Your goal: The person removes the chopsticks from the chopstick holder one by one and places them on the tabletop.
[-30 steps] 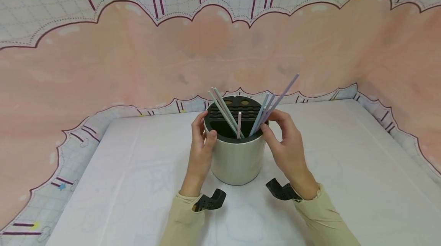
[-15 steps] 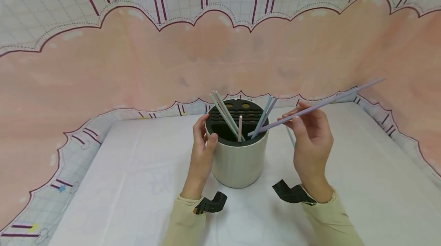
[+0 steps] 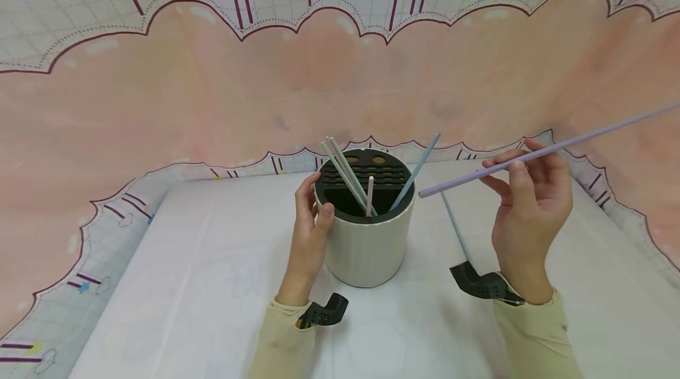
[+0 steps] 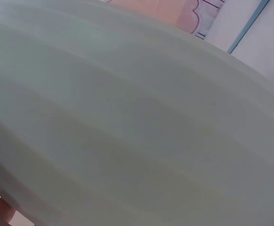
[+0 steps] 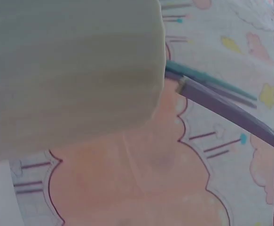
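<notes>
A pale green ribbed holder point(image 3: 366, 252) with a black slotted top point(image 3: 363, 160) stands upright in the middle of the head view. My left hand point(image 3: 308, 231) holds its left side, thumb over the front rim. My right hand point(image 3: 531, 208) pinches a long purple straw point(image 3: 563, 144) to the right of the holder, its lower end apart from the rim. Inside the holder lean two pale green straws point(image 3: 347, 175), a short pink one and a blue straw point(image 3: 419, 165). Up close in the right wrist view, the purple straw point(image 5: 226, 110) shows its end beside the holder point(image 5: 75, 70).
Another blue straw point(image 3: 455, 225) lies on the white-covered table point(image 3: 223, 284), right of the holder and partly hidden by the black strap point(image 3: 486, 283) on my right wrist. A patterned peach cloth point(image 3: 265, 101) hangs behind the table.
My right hand has moved right from the rim, drawing the purple straw out of the holder and tilting it nearly level. The blue straw on the table has come into view. My left hand stays put.
</notes>
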`<action>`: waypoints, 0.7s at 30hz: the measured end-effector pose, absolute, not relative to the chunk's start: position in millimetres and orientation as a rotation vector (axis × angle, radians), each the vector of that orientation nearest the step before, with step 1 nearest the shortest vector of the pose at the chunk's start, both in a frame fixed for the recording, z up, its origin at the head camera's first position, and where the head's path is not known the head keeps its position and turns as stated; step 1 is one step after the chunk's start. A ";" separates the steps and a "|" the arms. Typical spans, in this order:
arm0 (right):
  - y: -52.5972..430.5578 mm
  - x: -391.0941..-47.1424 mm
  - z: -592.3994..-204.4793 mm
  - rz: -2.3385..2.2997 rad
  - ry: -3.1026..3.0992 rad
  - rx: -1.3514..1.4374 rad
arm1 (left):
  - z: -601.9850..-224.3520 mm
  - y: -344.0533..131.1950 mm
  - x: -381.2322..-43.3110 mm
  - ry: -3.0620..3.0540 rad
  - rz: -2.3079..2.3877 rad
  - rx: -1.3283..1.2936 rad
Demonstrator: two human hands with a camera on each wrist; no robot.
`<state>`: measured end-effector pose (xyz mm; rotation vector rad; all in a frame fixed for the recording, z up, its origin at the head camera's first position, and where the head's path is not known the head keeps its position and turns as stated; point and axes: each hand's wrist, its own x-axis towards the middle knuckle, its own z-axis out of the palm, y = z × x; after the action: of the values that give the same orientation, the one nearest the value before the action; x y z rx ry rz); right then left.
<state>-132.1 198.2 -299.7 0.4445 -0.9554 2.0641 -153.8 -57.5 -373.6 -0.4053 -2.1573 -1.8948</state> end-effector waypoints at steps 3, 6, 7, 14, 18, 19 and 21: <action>205.0 -130.7 -300.2 2.047 -1.100 0.438 | -373.4 -56.7 -153.8 -2.157 -1.898 -0.402; 210.1 -128.5 -301.0 1.961 -1.388 0.410 | -373.8 -56.5 -153.4 -2.159 -1.898 -0.391; 211.6 -127.8 -301.6 1.903 -1.507 0.398 | -373.9 -56.5 -153.3 -2.159 -1.898 -0.391; 220.0 -132.2 -310.3 1.394 -2.122 0.254 | -374.3 -55.8 -151.9 -2.158 -1.898 -0.394; 228.1 -140.4 -320.6 1.198 -2.375 0.192 | -374.8 -55.3 -151.5 -2.151 -1.897 -0.409; 230.4 -142.0 -323.0 1.163 -2.432 0.187 | -374.9 -55.1 -151.4 -2.149 -1.896 -0.413; 234.7 -144.4 -327.5 1.115 -2.542 0.174 | -375.2 -54.9 -151.0 -2.147 -1.895 -0.420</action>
<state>-144.4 234.7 -327.5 0.1739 -2.5416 1.1146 -151.0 -54.9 -375.2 -0.4203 -2.1466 -1.8951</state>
